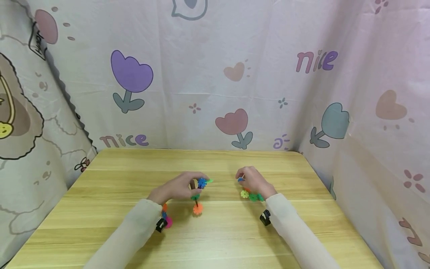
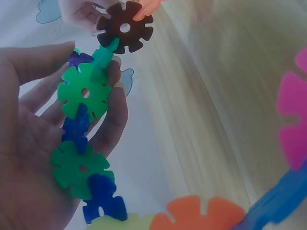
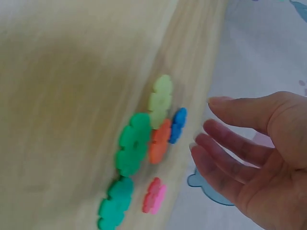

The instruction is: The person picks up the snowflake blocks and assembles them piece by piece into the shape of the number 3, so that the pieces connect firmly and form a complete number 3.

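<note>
- Left hand (image 1: 178, 185), one: we find the grip pinching a chain of plastic discs between thumb and fingers, above the left-centre of the desk (image 1: 221, 239).
- Chain (image 2: 67, 165), one, many-coloured: we record notched, flower-shaped discs slotted edge to edge and set at angles to one another.
- Its upper run, left wrist view: an orange disc (image 2: 148, 7) at the edge of a dark brown disc (image 2: 108, 26), then teal, green and blue down past the palm. A purple piece (image 2: 79, 59) sits at the thumb tip.
- Its other run: yellow-green, orange and blue, leading to a pink disc (image 1: 168, 222) by the left wrist.
- Right hand (image 1: 254, 182), one: we see its thumb and fingers spread apart, nearest a small blue disc (image 3: 177, 125); whether they touch we cannot tell.
- Discs under and beside that hand, on the desk: yellow-green (image 3: 160, 101), orange (image 3: 159, 142), green (image 3: 129, 143) and teal (image 3: 115, 203), lying close together. A red piece (image 3: 151, 195) lies against a pink piece (image 3: 159, 199) just beside them.
- Black wrist cameras, two: we note one on the left wrist (image 1: 161, 225), one on the right (image 1: 265, 217).
- Printed cloth (image 1: 188, 74): tulips, hearts and "nice", behind the desk.
</note>
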